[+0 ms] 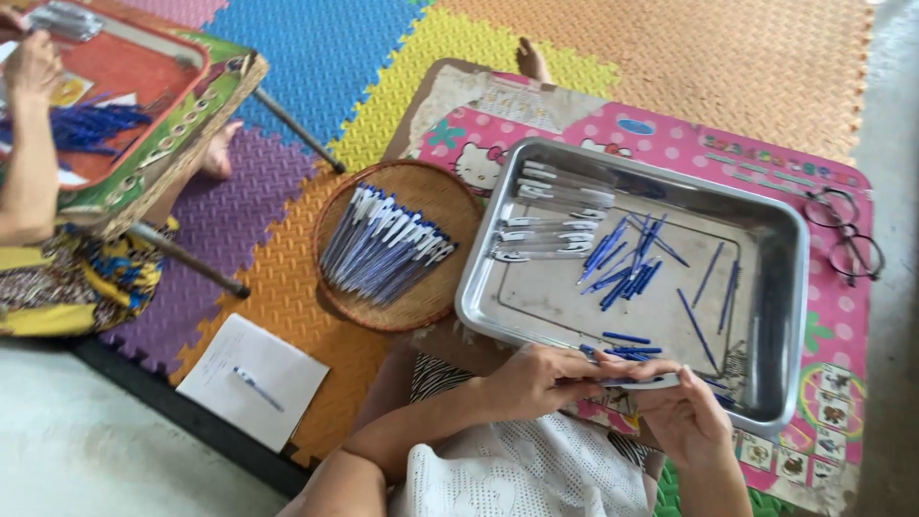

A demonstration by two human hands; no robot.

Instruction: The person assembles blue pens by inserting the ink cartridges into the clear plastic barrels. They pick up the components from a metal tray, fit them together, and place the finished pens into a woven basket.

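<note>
Centrally, at the near rim of the metal tray (785,316): two bare hands meeting over one white pen barrel (643,383).

Left hand (536,378): forearm coming in from lower left, wrist straight, knuckles up, fingers curled closed around the left end of the barrel.

Right hand (682,410): forearm rising from the bottom edge, palm turned partly up, fingers folded around the right part of the barrel, thumb lying on top. The barrel lies nearly level between the two hands, just above the tray's front edge. Whether a blue part is seated in it cannot be told.

Tray contents: loose blue refills (622,263) scattered across the middle and right; a stack of white pen barrels (550,215) along the left side and far left corner.

Tabletop (670,134): low, pink, cartoon-printed, carrying the tray; a pair of spectacles (842,230) lies at its right edge.

Round woven basket (392,191): just left of the tray, holding a bundle of assembled blue-and-white pens (383,244).

Floor: coloured foam mat (316,48); white paper sheet (254,378) with one pen on it at lower left.

Upper left: another person's arm (29,144) at a second small table (172,134) with blue parts.
</note>
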